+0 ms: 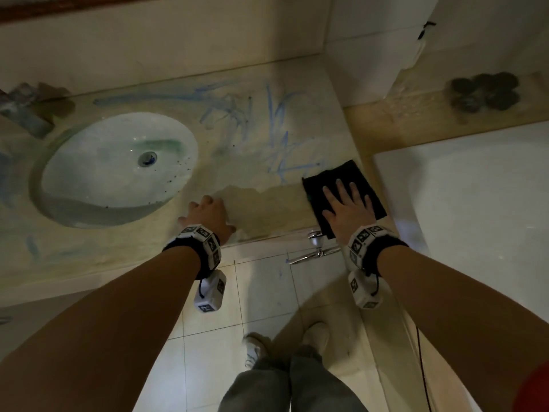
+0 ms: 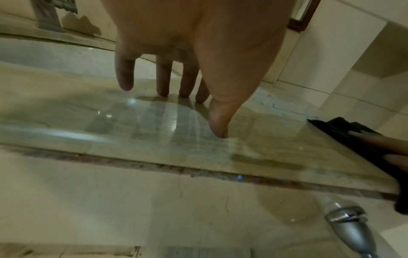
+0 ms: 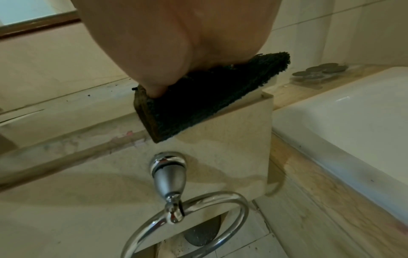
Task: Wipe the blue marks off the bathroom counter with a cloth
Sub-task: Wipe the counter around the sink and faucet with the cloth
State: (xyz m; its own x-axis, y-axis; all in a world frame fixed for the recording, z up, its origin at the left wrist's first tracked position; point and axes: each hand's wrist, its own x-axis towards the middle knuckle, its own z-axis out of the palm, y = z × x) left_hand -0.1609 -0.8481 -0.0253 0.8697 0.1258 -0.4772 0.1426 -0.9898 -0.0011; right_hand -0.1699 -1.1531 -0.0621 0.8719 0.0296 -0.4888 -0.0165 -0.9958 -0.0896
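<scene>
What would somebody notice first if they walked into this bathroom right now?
Probably the blue marks scribbled across the counter, between the round sink and the far wall. Next, the black cloth at the counter's right front corner, with the right hand pressing flat on it. The left hand rests on the counter's front edge beside the sink.

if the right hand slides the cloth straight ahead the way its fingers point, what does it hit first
Probably the blue marks on the counter, just beyond the black cloth under the right hand. The wall comes only further back.
</scene>
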